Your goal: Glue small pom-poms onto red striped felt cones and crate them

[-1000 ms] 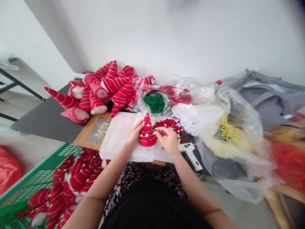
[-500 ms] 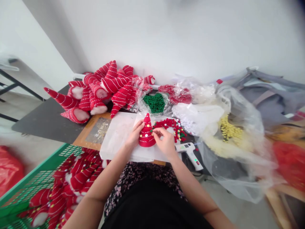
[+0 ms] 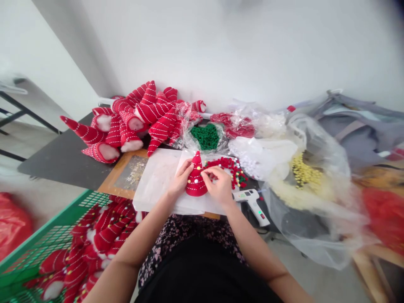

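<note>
A red cone-shaped hat [image 3: 196,188] with white stitched lines and a few white and yellow pom-poms stands upright on white paper [image 3: 158,176]. My left hand [image 3: 181,179] grips its left side, thumb and fingers closed on the fabric. My right hand [image 3: 219,184] is pinched, with its fingertips against the hat's right side. The small pom-pom in that pinch is mostly hidden by the fingers. Right behind this hand lie loose red, white, green and yellow pom-poms [image 3: 235,170]. A white glue gun [image 3: 252,204] with a green light rests to the right.
Stuffed red striped hats [image 3: 139,113] are heaped at the back left. Bags of green pom-poms [image 3: 205,136], white pom-poms [image 3: 251,163] and yellow pom-poms [image 3: 304,171] line the back and right. A green basket [image 3: 47,225] of decorated hats sits low on the left.
The hat has shifted very slightly right and down in view. My right fingertips stay at its right side, where a dark green pom-pom showed before and is now mostly covered.
</note>
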{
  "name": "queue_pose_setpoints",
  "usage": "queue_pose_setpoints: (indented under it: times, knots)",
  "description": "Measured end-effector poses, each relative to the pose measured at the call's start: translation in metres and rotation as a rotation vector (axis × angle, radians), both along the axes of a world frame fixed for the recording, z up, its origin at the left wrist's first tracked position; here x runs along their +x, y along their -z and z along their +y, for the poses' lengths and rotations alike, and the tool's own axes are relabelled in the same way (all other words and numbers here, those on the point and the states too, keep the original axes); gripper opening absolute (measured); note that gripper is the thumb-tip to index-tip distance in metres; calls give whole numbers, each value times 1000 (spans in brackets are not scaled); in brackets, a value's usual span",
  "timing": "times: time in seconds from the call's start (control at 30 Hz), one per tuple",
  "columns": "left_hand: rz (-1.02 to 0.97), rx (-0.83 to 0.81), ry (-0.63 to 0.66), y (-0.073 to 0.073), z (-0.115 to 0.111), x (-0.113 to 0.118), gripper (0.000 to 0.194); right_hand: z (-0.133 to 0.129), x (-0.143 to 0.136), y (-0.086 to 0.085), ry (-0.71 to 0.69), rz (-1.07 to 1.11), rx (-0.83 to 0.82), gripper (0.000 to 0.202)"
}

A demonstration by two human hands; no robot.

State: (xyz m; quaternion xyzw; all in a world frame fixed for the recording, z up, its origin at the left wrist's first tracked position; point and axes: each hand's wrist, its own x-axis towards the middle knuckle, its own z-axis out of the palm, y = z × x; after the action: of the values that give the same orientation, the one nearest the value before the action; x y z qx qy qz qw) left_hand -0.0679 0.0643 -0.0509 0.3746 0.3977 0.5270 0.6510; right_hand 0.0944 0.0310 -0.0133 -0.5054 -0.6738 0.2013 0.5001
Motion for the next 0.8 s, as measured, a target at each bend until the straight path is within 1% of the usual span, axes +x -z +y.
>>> queue_pose_setpoints:
  times: [0.1, 0.2, 0.27, 0.33, 0.43, 0.5, 0.57, 0.63, 0.7, 0.77, 0.8]
  knots:
    - [-29, -22, 17, 0, 0, 0, 46, 5, -1, -8, 65, 49, -14, 15]
    - [-50, -20, 25, 0, 1, 2, 47, 16, -1, -16, 57, 121, -62, 16]
    - [-76, -30, 19, -3, 2, 2, 47, 22, 0, -19, 53, 180, -87, 18]
    - [-114, -59, -19, -10, 2, -4, 47, 24, 4, -22, 70, 229, -102, 22]
    - [-196, -120, -152, -24, -5, -24, 43, 23, 8, -21, 70, 273, -125, 27]
    - [-261, -183, -236, -32, -14, -44, 37, 21, 6, -16, 12, 297, -157, 31]
    - [-309, -264, -268, -37, -22, -63, 32, 18, -1, -10, -62, 314, -191, 33]
    - [-323, -307, -312, -40, -26, -80, 30, 16, -12, -2, -107, 319, -217, 35]
    - [-310, -266, -429, -44, -23, -94, 28, 14, -22, 4, -123, 325, -244, 36]
    - [-293, -153, -577, -49, -15, -107, 24, 14, -28, 8, -134, 331, -274, 36]
    - [-289, -94, -627, -53, -10, -115, 23, 14, -29, 10, -141, 333, -286, 37]
